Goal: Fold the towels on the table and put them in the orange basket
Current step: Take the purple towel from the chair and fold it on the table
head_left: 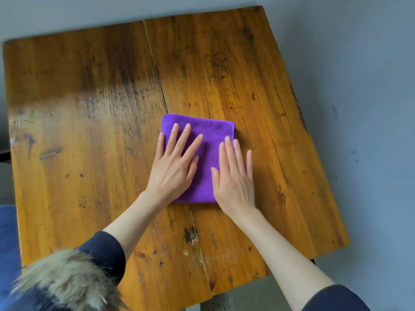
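A purple towel (207,140), folded into a small rectangle, lies near the middle of the wooden table (89,131). My left hand (174,167) lies flat on the towel's left half, fingers spread and straight. My right hand (233,176) presses flat on the towel's right edge, its outer fingers reaching onto the bare wood. The orange basket is not in view.
The table's right edge (314,153) borders a grey floor (370,108). A blue object (7,243) shows at the lower left beside the table. A fur-trimmed dark collar (65,281) fills the bottom left corner.
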Demonstrator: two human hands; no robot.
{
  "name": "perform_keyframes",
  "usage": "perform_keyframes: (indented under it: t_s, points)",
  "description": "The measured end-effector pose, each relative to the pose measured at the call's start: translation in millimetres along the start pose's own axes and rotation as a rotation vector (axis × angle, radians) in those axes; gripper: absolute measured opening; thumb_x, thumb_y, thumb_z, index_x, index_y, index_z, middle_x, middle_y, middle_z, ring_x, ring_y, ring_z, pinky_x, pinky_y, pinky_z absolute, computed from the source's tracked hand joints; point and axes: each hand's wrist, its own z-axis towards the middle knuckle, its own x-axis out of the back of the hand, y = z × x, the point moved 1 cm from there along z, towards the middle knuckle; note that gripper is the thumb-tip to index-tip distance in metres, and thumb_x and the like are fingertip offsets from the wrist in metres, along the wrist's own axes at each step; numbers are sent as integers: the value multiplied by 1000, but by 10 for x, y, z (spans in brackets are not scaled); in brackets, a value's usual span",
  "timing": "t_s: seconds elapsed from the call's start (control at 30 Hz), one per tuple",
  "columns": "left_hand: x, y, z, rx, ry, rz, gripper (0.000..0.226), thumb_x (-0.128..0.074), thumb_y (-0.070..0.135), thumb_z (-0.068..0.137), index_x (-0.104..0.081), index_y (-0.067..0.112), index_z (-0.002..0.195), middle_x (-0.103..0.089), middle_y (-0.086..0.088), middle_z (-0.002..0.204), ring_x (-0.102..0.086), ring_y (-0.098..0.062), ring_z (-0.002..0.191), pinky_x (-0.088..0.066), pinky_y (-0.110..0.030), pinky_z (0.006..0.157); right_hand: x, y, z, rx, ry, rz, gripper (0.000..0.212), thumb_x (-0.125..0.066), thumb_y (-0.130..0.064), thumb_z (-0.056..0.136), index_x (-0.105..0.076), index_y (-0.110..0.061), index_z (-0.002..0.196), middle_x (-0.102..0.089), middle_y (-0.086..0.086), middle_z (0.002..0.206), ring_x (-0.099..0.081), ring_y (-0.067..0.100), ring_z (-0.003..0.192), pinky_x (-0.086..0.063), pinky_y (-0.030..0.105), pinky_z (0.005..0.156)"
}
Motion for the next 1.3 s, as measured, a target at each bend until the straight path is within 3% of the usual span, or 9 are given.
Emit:
perform_keyframes:
  t_s: [0.17,0.53,0.63,0.7,0.8,0.87,1.03,1.23,1.3]
  points:
    - [-42,-220,275,30,21,-7,52,-27,36,95,-36,18,143,-25,-9,154,-14,-34,144,-6,-53,114,-154,134,560,-8,-47,-34,58,-28,-34,99,-14,-6,148,-12,11,157,-6,22,146,0,43,117]
    - [-93,-248,243,81,-56,-107,54,-24,40,95,-26,26,147,-12,-3,158,-4,-28,146,-7,-51,115,-254,211,577,-31,-43,181,59,-28,-37,99,-8,-15,150,-4,4,158,5,12,144,6,36,117]
    - [-6,-230,82,144,-3,-296,50,-29,36,97,-31,24,145,-10,-7,158,-4,-26,146,-7,-43,115,-117,123,382,-183,50,426,59,-42,-26,98,-16,-14,149,-15,5,157,-9,13,145,-8,35,119]
    - [63,-242,-56,236,110,-419,44,-40,26,98,-41,16,141,-23,-17,153,-18,-30,143,-16,-39,115,-25,107,247,-371,138,521,53,-49,-23,95,-30,-14,144,-35,4,148,-32,17,137,-27,37,113]
    - [144,-276,-195,429,200,-524,41,-52,17,93,-48,10,133,-41,-19,134,-40,-32,124,-33,-36,105,58,139,166,-598,50,518,44,-51,-32,94,-43,-18,135,-53,-1,126,-51,17,116,-40,43,102]
    - [171,-289,-228,523,182,-567,41,-54,19,92,-48,11,132,-44,-16,124,-43,-29,115,-33,-31,99,107,163,189,-683,-55,549,43,-51,-36,93,-47,-17,131,-57,0,119,-54,19,111,-41,48,99]
    - [192,-312,-190,598,21,-654,53,-61,25,88,-42,12,136,-44,-13,117,-51,-26,104,-41,-39,99,167,188,314,-770,-228,528,42,-58,-43,89,-53,-17,122,-61,2,118,-56,23,108,-43,48,98]
    - [195,-342,-116,614,-80,-694,55,-67,20,84,-46,14,133,-45,-7,106,-48,-12,77,-35,-17,81,115,190,394,-854,-282,593,45,-64,-40,85,-55,-13,120,-60,5,118,-58,24,106,-47,48,95]
    - [205,-361,-104,632,-143,-748,59,-68,17,82,-43,16,136,-46,-9,112,-52,-16,79,-40,-22,87,106,195,412,-886,-306,680,40,-65,-37,85,-59,-10,114,-62,7,112,-61,24,100,-52,45,89]
